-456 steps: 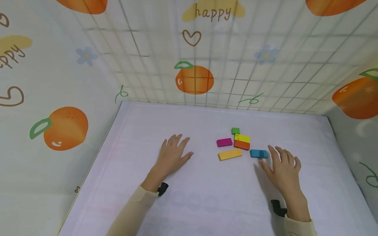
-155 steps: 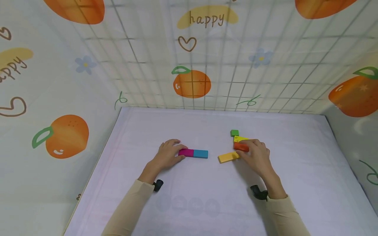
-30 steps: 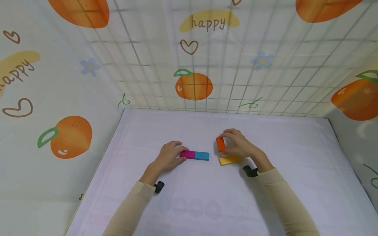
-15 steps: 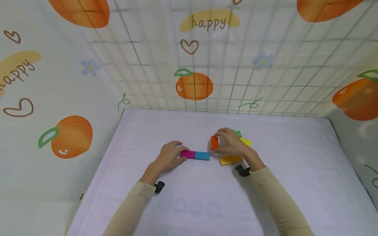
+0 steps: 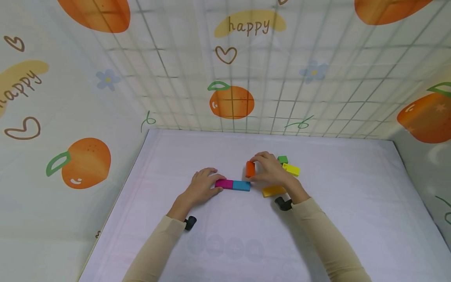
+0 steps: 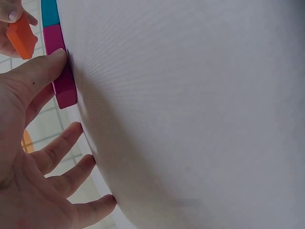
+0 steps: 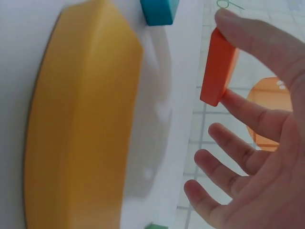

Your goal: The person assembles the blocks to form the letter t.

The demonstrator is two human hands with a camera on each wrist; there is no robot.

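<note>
- Thumb and index finger of the left hand (image 5: 201,187) pinch the magenta block (image 5: 224,184) near its left end; the other three fingers are spread apart, their tips down at the white tabletop (image 5: 225,227)
- Magenta block and blue block (image 5: 241,186) lie end to end in one straight row, touching, with the blue one on the right
- Right hand (image 5: 271,170) holds the orange-red block (image 5: 250,169) by its two ends between thumb and index finger, the remaining fingers fanned out loosely and free of it
- Orange-red block is raised off the tabletop, turned crosswise to the row, and appears just beyond the right end of the blue block in the head view
- Amber block (image 5: 273,191) lies to the right of the row, apart from it, partly covered by the right wrist
- Bright yellow block (image 5: 291,169) and small green block (image 5: 283,159) sit close together past the right hand; whether they touch is hard to tell
- Beige sleeves (image 5: 155,248) cover both forearms, and a black wrist mount (image 5: 190,223) shows at the left cuff
</note>
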